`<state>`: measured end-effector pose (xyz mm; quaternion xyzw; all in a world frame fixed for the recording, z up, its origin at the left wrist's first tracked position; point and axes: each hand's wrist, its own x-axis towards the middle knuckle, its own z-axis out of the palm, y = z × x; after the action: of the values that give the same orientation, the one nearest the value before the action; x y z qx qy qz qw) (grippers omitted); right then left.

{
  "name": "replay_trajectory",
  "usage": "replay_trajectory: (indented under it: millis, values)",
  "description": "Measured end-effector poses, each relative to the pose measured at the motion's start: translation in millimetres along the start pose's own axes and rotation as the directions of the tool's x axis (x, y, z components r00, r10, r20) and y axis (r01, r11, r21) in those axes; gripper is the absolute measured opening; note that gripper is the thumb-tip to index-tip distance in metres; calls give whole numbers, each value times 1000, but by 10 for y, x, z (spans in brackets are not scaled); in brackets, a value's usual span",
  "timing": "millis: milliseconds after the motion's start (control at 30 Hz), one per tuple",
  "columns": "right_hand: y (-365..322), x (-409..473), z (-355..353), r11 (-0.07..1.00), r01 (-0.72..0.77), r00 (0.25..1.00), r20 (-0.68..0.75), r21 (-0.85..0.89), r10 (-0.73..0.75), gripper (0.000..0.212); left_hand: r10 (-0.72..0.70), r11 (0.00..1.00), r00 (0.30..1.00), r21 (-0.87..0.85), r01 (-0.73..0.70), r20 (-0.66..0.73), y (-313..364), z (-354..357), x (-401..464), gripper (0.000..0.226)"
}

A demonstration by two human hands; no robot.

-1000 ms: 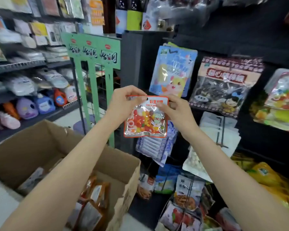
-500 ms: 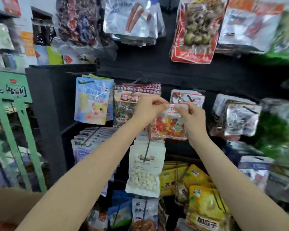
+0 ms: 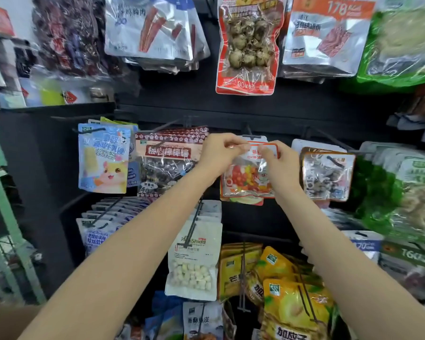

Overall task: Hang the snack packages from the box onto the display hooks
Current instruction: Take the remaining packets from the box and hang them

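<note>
**Ana:** Black pegboard wall (image 3: pixel 292 106), hooks crowded edge to edge. From the left edge: a blue hamster pouch (image 3: pixel 103 158), then a dark-banded bag (image 3: pixel 167 163) with "Heart" in small Latin letters over Chinese characters I can't read.

**Ben:** And the hands?

**Ana:** Left hand (image 3: pixel 221 155) pinches the top left corner of the candy package (image 3: pixel 249 176); right hand (image 3: pixel 277 163) pinches the top right. It sits mid-wall, its header right under a hook (image 3: pixel 249 133). "COLOR" shows on its orange header.

**Ben:** Risk?

**Ana:** I'd say missing the hang hole. I can't see it, fingers cover the header. If the wire catches plastic instead, the pouch could slip or tear. The neighbouring silver bag (image 3: pixel 328 174) is just beside it and could get knocked.

**Ben:** Other writing?

**Ana:** "Shida" on the white pouch (image 3: pixel 193 261) below; "178" on the orange-topped bag (image 3: pixel 326 33) near the upper right corner.
</note>
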<state>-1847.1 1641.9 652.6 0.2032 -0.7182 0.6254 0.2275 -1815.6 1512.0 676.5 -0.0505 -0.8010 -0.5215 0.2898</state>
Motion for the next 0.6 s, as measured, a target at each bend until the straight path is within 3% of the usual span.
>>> replay_trajectory:
  millis: [233, 333, 433, 600]
  values:
    - [133, 40, 18, 998, 15, 1000, 4, -68, -15, 11, -46, 999, 997, -1, 46, 59, -105, -1, 38, 21]
    - [177, 97, 40, 980, 101, 994, -19, -174, -106, 7, -52, 999, 998, 8, 51, 37, -196, -19, 66, 20]
    - [216, 168, 68, 913, 215, 976, 43, -346, -213, 18, -20, 983, 1000, 181, 20, -4, -281, 2, 179, 20]
    - [315, 329, 114, 788, 297, 955, 146, -539, -260, 11, 68, 914, 996, 404, -39, -59, -340, 89, 359, 15]
